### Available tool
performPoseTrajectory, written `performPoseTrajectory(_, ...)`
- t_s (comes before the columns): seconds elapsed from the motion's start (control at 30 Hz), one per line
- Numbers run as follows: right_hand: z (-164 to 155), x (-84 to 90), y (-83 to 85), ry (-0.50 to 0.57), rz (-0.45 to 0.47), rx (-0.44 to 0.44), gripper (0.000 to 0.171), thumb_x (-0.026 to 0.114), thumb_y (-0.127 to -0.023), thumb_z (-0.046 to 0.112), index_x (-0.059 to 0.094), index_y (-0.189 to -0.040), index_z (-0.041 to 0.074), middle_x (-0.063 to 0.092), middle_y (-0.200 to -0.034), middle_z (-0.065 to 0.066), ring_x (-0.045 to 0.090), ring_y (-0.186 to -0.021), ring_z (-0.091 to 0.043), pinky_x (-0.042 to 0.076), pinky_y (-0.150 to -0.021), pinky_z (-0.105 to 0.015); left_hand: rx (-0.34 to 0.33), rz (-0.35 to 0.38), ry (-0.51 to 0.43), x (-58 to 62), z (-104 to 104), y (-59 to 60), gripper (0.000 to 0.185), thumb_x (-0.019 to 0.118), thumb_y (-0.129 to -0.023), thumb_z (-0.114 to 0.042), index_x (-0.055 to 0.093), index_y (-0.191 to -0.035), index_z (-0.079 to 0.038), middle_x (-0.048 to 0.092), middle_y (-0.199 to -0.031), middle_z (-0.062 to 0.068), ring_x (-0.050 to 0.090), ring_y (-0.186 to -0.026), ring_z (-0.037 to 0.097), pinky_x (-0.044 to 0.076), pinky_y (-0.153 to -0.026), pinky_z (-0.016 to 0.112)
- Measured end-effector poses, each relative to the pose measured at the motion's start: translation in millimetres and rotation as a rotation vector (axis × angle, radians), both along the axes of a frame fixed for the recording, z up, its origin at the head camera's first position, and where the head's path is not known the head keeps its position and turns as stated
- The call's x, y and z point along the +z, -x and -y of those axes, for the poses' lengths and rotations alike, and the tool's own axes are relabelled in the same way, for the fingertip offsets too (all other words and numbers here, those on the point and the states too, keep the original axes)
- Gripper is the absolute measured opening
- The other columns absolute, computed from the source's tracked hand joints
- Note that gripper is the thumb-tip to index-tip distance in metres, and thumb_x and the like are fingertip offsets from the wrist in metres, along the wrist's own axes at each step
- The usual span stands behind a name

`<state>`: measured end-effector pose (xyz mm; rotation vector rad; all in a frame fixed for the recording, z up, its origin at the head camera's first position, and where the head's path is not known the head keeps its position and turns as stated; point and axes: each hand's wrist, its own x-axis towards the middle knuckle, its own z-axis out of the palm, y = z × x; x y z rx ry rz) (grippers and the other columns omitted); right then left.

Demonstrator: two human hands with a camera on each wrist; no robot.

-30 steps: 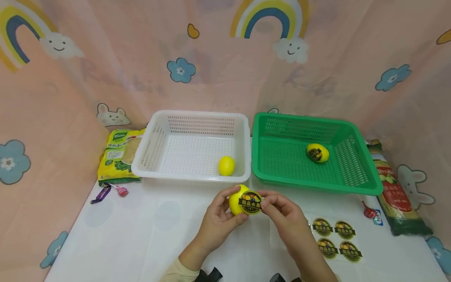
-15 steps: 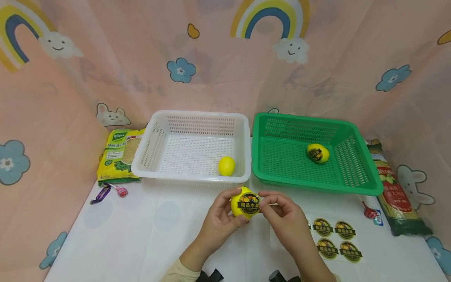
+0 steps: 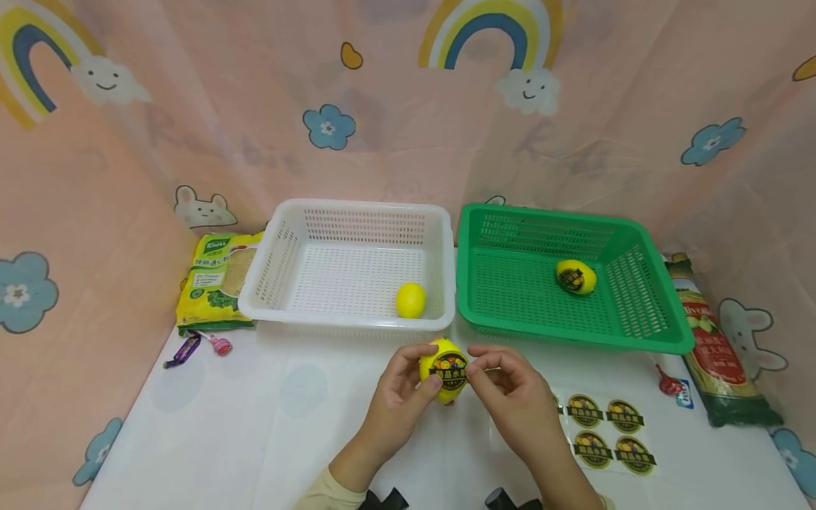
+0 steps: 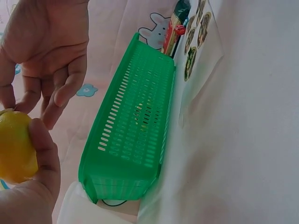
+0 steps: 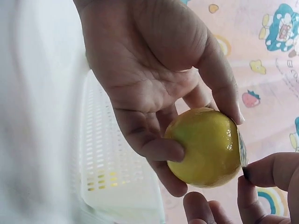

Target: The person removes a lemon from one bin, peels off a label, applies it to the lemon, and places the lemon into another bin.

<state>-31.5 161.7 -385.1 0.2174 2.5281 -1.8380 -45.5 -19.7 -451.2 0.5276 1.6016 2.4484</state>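
Observation:
My left hand (image 3: 401,397) grips a lemon (image 3: 441,348) between its thumb and fingers, above the front of the baskets. A round black-and-gold sticker (image 3: 451,371) lies against the lemon's near side, with my left thumb on its left part. At the sticker's right edge, my right hand (image 3: 519,393) pinches with thumb and forefinger. The right wrist view shows the sticker edge-on (image 5: 242,148), its lower end between those fingertips and standing slightly off the peel. In the left wrist view the lemon (image 4: 16,144) hides the sticker.
A white basket (image 3: 344,322) holds one plain lemon (image 3: 411,300). Beside it, a green basket (image 3: 567,336) holds a stickered lemon (image 3: 581,271). A sticker sheet (image 3: 608,418) lies by my right forearm. Food bags (image 3: 213,283) and candies (image 3: 669,382) flank the baskets.
The lemon has turned so the sticker faces nearer the middle and lies flatter on it. My left thumb has moved up onto the sticker; my right fingers stay at its right edge.

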Motion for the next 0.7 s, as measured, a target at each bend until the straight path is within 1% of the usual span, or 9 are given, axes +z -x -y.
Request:
performPoseTrajectory(0.07,0.6,0.2,-0.1,-0.004,0.002,-0.001,0.013,0.077,-0.100,0.017,0.073,-0.093,0.007,0.068,-0.131,-0.004,0.071,-0.102,-0.014,0.057,-0.083,-0.023,0.001,-0.004,-0.004,0.1,-0.4,-0.2,0.034,0.057,-0.108,-0.003,0.045,-0.139,0.003,0.035,-0.162,0.021,0.058,-0.126,0.023,0.061,-0.092,0.034)
performPoseTrajectory(0.13,1.2,0.4,-0.2,-0.009,0.001,-0.003,0.013,0.077,-0.100,0.018,0.073,-0.093,0.007,0.068,-0.131,-0.004,0.071,-0.106,-0.016,0.057,-0.084,-0.023,0.000,-0.010,-0.012,0.3,-0.9,-0.2,0.033,0.057,-0.108,-0.003,0.047,-0.139,0.001,0.035,-0.160,0.021,0.059,-0.127,0.023,0.060,-0.093,0.034)
performPoseTrajectory(0.27,2.0,1.0,-0.4,-0.012,-0.006,-0.003,0.013,0.077,-0.100,0.018,0.073,-0.094,0.007,0.068,-0.132,-0.005,0.070,-0.112,-0.020,0.056,-0.085,-0.023,-0.009,-0.005,-0.045,1.4,-1.7,-1.1,0.034,0.055,-0.108,-0.003,0.046,-0.141,0.002,0.043,-0.151,0.015,0.064,-0.117,0.019,0.060,-0.090,0.031)
performPoseTrajectory(0.33,2.6,0.7,-0.7,-0.013,-0.005,-0.001,0.012,0.077,-0.101,0.018,0.072,-0.096,0.007,0.068,-0.132,-0.004,0.070,-0.111,-0.020,0.056,-0.084,-0.023,-0.007,0.010,-0.050,2.6,-1.8,-1.4,0.036,0.055,-0.108,-0.004,0.044,-0.142,0.003,0.046,-0.148,0.012,0.065,-0.114,0.017,0.060,-0.089,0.030)
performPoseTrajectory(0.4,3.7,0.6,-1.3,-0.031,0.008,-0.004,0.013,0.076,-0.101,0.019,0.071,-0.105,0.008,0.069,-0.132,-0.004,0.071,-0.107,-0.019,0.056,-0.081,-0.026,0.007,0.031,-0.043,3.7,-2.1,-1.6,0.037,0.055,-0.109,-0.005,0.045,-0.143,0.002,0.048,-0.146,0.010,0.065,-0.113,0.017,0.060,-0.089,0.029)
performPoseTrajectory(0.47,4.3,0.2,-2.4,-0.058,-0.007,0.000,0.019,0.075,-0.102,0.020,0.069,-0.117,0.011,0.068,-0.133,-0.004,0.071,-0.107,-0.019,0.057,-0.080,-0.029,0.024,0.048,-0.032,4.9,-2.0,-1.6,0.038,0.054,-0.110,-0.006,0.044,-0.145,0.002,0.050,-0.145,0.011,0.065,-0.114,0.018,0.060,-0.091,0.031)
performPoseTrajectory(0.57,4.4,-1.2,-3.9,-0.099,-0.113,0.027,0.033,0.072,-0.104,0.016,0.063,-0.135,0.014,0.065,-0.139,-0.005,0.069,-0.114,-0.023,0.058,-0.083,-0.030,0.055,0.070,-0.017,6.6,-2.5,-1.3,0.040,0.054,-0.111,-0.007,0.041,-0.148,0.000,0.050,-0.146,0.013,0.065,-0.115,0.020,0.060,-0.092,0.034)
performPoseTrajectory(0.67,5.6,-4.4,-5.6,-0.120,-0.283,0.091,0.036,0.067,-0.105,0.007,0.064,-0.140,0.015,0.055,-0.150,-0.007,0.058,-0.131,-0.026,0.058,-0.091,-0.030,0.079,0.090,-0.025,7.8,-4.1,-1.3,0.044,0.055,-0.111,-0.009,0.036,-0.150,-0.002,0.048,-0.150,0.015,0.065,-0.118,0.022,0.061,-0.093,0.037)
performPoseTrajectory(0.7,7.0,-5.4,-6.0,-0.124,-0.322,0.112,0.037,0.066,-0.105,0.005,0.065,-0.140,0.016,0.052,-0.154,-0.008,0.056,-0.134,-0.027,0.058,-0.093,-0.033,0.084,0.096,-0.033,7.7,-5.2,-1.5,0.044,0.055,-0.111,-0.009,0.036,-0.150,-0.005,0.049,-0.150,0.015,0.064,-0.119,0.022,0.060,-0.093,0.037)
